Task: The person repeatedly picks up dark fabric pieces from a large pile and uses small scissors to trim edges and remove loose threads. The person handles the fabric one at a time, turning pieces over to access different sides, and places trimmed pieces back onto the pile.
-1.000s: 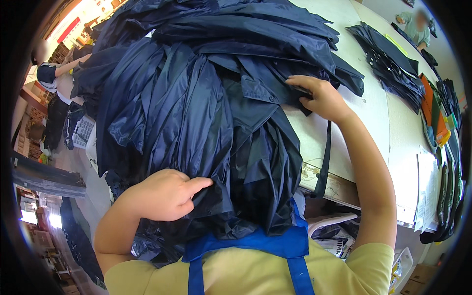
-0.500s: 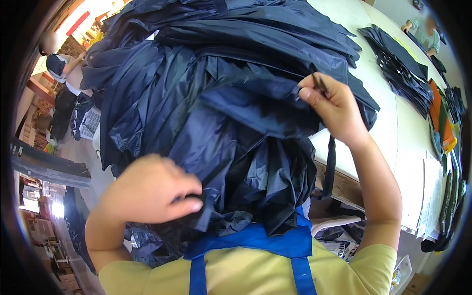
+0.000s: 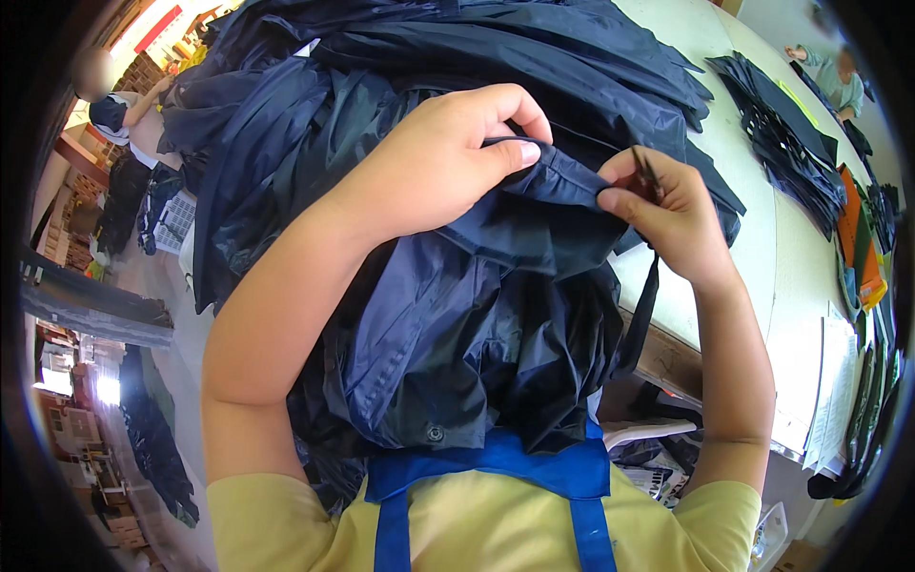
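Observation:
A dark navy garment (image 3: 534, 243) of thin, shiny cloth hangs in front of me over the table edge. My left hand (image 3: 448, 157) pinches one end of its stitched edge between thumb and forefinger. The same edge is gripped a short way to the right by my right hand (image 3: 667, 210), so a strip of cloth spans the two. A slim dark tool (image 3: 650, 176), perhaps thread snips, also sits in my right hand, mostly hidden by the fingers. Low on the garment shows a round snap button (image 3: 435, 433). A narrow strap (image 3: 641, 319) dangles below my right hand.
A large heap of similar dark cloth (image 3: 534, 67) covers the pale table (image 3: 753, 276). More dark pieces (image 3: 782, 138) lie at the right, near an orange item (image 3: 851, 229) and paper sheets (image 3: 831, 381). One person (image 3: 124, 114) is far left, another (image 3: 839, 81) far right.
My left hand has moved up and right from low beside the garment and now pinches its edge. My right hand has shifted slightly right. The edge is drawn out between them.

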A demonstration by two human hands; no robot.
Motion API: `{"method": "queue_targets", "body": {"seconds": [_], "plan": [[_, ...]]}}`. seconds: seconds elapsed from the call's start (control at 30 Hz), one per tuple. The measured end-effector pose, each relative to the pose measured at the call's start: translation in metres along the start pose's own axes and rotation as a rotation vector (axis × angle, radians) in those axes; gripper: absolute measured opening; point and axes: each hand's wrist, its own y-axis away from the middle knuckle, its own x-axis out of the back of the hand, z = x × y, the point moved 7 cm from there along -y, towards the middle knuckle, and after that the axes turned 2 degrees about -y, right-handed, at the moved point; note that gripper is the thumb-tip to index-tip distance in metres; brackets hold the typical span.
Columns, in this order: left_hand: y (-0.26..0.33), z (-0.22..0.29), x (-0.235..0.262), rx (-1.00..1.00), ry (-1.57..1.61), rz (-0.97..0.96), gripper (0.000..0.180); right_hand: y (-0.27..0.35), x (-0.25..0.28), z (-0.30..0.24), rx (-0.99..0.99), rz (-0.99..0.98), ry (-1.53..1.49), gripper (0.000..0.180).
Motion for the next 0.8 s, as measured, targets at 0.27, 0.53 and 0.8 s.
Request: {"method": "queue_targets", "body": {"seconds": [0.27,0.53,0.8], "plan": [[0.010,-0.009,0.008,0.086,0.226,-0.036,0.014,-0.002,-0.002,-0.013,0.018,0.011,-0.010,0.007],[0.041,-0.012,0.006,0.128,-0.389,-0.326,0.029,0.001,0.053,0.010,-0.096,0.013,0.342,0.021],[0.023,-0.021,-0.015,0.020,-0.972,-0.387,0.040,-0.001,0.051,0.046,-0.130,-0.131,0.644,0.030]]}}
